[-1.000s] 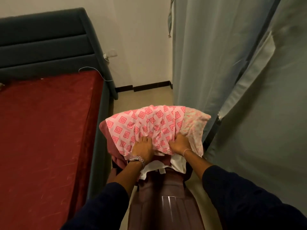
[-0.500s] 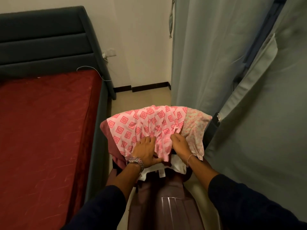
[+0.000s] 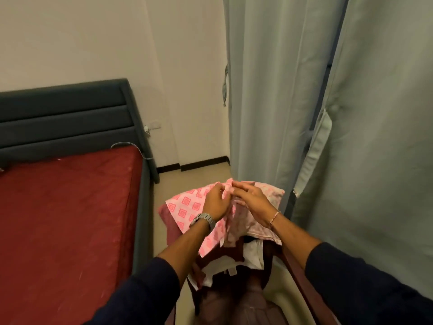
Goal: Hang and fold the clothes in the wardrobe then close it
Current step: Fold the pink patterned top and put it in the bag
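I see both hands raised over a heap of clothes on a chair between the bed and the wardrobe. My left hand [image 3: 214, 202], with a watch [image 3: 203, 219] on the wrist, has its fingers curled around a bunched fold of the pink patterned cloth [image 3: 187, 207] and lifts it off the heap. My right hand [image 3: 254, 200], with a thin bracelet [image 3: 274, 216] on the wrist, meets it at the same raised fold; its fingertips pinch the cloth at the top, while the other fingers are loosely spread. The two hands almost touch at that point.

The pink patterned cloth drapes down from the grip towards me and to the left, over the other clothes. Beneath it lie a pale pink floral piece [image 3: 269, 195] on the right, a dark red garment [image 3: 167, 219] at the left edge and a white garment [image 3: 251, 253] nearer me. The chair [image 3: 236, 308] is brown, and most of it is hidden under the heap.

The wardrobe [image 3: 375, 137] stands just right of the heap, covered in grey-green fabric, with a dark gap running down between its front panels. The bed [image 3: 65, 219] with a red cover and dark headboard is on the left.
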